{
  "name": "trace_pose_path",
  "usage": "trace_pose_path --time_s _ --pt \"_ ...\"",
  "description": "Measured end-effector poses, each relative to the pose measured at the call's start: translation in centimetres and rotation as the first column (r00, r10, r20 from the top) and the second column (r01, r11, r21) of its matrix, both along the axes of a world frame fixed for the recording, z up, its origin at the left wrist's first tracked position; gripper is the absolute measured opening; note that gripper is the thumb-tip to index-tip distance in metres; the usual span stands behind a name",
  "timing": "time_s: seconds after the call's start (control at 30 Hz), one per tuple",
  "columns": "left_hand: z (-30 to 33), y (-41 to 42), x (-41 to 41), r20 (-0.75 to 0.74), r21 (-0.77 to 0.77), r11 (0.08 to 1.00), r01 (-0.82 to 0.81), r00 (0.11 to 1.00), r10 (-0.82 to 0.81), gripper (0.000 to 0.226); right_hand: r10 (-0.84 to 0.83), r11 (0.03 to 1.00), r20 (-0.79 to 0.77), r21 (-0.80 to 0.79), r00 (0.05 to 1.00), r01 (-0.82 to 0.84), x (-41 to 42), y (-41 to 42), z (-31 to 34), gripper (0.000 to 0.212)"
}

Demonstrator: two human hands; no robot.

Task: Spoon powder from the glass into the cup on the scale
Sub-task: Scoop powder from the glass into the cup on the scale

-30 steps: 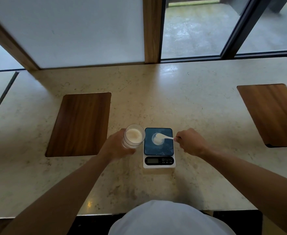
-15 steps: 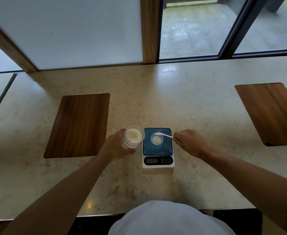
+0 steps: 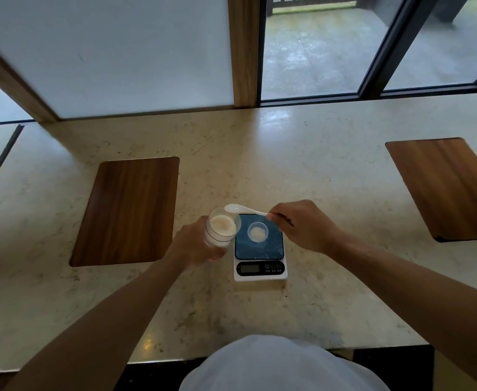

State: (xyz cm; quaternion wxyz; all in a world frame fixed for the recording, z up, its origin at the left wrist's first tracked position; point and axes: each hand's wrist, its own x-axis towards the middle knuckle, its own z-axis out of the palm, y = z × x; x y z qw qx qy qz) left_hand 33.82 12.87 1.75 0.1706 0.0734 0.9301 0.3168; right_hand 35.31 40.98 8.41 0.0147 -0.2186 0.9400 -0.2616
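Note:
A clear glass (image 3: 221,228) holding pale powder is tilted slightly and gripped low by my left hand (image 3: 196,245), just left of the scale (image 3: 259,246). On the scale's dark blue plate stands a small clear cup (image 3: 257,232) with a little powder in its bottom. My right hand (image 3: 302,225) pinches the handle of a white plastic spoon (image 3: 238,208). The spoon's bowl hovers at the glass's far rim, beyond the cup.
The marble counter (image 3: 316,170) has a wooden inlay panel (image 3: 130,210) to the left of the glass and another wooden inlay (image 3: 446,187) at the far right. A frosted panel and windows rise behind the counter. The counter's front edge runs near my body.
The spoon has left the cup and swung left and away, its bowl now at the glass's far rim. My left hand and the glass have hardly moved.

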Motion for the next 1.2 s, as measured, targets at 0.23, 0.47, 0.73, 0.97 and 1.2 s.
trace_pose_path --time_s 0.23,0.47,0.73,0.97,1.2 --pt "0.0 0.7 -0.2 0.034 -0.024 1.0 0.005 0.999 -0.004 0.096 0.188 0.967 -0.033 0.183 0.982 -0.179 -0.6 -1.8 0.9 0.027" --pt "0.1 0.6 -0.2 -0.045 -0.027 0.998 0.064 0.997 -0.065 0.094 0.278 0.888 -0.027 0.387 0.96 -0.247 -1.2 -2.8 1.6 0.029" --pt "0.0 0.6 -0.3 -0.107 -0.049 0.991 0.122 0.986 -0.127 0.089 0.213 0.838 0.124 0.487 0.969 -0.247 -1.4 -4.4 2.1 0.023" --pt "0.6 0.6 -0.1 -0.101 -0.028 0.986 0.165 0.981 -0.167 0.086 -0.009 0.921 0.275 0.376 0.961 -0.099 -2.1 -5.6 1.5 0.019" --pt "0.7 0.6 0.0 -0.079 -0.039 0.985 0.167 0.982 -0.17 0.083 -0.133 0.956 0.406 0.294 0.904 0.009 -2.6 -6.0 0.6 0.027"
